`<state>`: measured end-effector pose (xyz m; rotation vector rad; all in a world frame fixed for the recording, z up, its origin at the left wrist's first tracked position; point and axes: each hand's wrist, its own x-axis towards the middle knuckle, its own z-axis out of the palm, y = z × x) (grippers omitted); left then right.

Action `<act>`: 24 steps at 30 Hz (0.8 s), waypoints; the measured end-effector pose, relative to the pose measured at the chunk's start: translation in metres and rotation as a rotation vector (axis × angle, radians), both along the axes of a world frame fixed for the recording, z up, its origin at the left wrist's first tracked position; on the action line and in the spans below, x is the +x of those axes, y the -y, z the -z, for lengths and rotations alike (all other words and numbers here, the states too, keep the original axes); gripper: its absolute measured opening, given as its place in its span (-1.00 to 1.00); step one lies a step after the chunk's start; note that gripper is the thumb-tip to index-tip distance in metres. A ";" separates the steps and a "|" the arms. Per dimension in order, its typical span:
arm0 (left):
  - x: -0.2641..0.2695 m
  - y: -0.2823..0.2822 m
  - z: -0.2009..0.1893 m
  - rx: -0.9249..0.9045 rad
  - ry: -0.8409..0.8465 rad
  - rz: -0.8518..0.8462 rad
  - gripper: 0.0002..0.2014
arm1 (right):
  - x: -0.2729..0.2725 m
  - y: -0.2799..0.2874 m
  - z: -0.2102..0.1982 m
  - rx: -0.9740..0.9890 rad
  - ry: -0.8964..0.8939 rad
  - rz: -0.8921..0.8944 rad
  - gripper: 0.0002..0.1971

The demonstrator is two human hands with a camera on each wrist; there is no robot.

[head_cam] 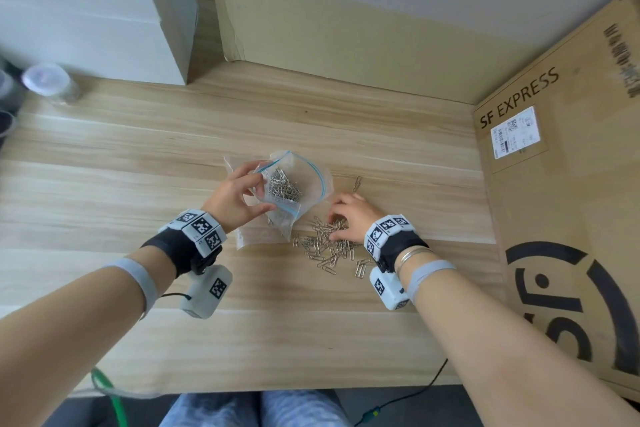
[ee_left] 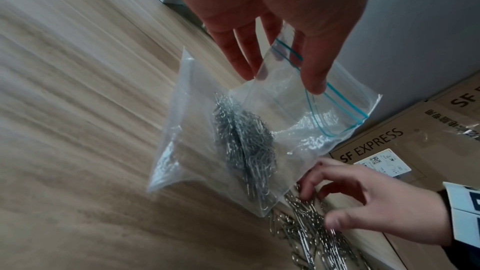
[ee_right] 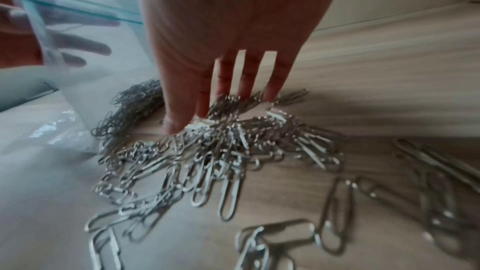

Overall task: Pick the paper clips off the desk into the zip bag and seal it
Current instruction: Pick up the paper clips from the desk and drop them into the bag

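Observation:
My left hand [head_cam: 244, 192] [ee_left: 259, 7] holds a clear zip bag [head_cam: 304, 177] [ee_left: 298, 110] [ee_right: 78, 17] with a blue seal strip. Thumb and fingers pinch its rim, and the mouth is open. A heap of silver paper clips [head_cam: 284, 185] [ee_left: 246, 151] lies inside it. Right of the bag, a pile of loose paper clips [head_cam: 325, 250] [ee_left: 311, 237] [ee_right: 221, 151] is spread on the wooden desk [head_cam: 138, 166]. My right hand [head_cam: 349, 215] [ee_left: 376, 198] [ee_right: 233, 38] is down on that pile, fingers and thumb curled round a bunch of clips. One stray clip [head_cam: 357, 183] lies just beyond it.
A second clear plastic bag [head_cam: 252, 236] lies flat under the held one. A large SF Express cardboard box [head_cam: 554, 201] walls the right side. A white box [head_cam: 86, 10] and a cardboard sheet [head_cam: 346, 28] stand at the back. A lidded jar [head_cam: 48, 80] sits far left.

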<state>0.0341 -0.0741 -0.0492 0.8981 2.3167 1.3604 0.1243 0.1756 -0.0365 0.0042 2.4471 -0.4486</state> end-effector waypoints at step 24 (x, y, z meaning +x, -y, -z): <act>0.000 -0.010 0.001 -0.015 0.010 -0.002 -0.60 | 0.024 -0.008 0.000 0.197 0.055 -0.207 0.05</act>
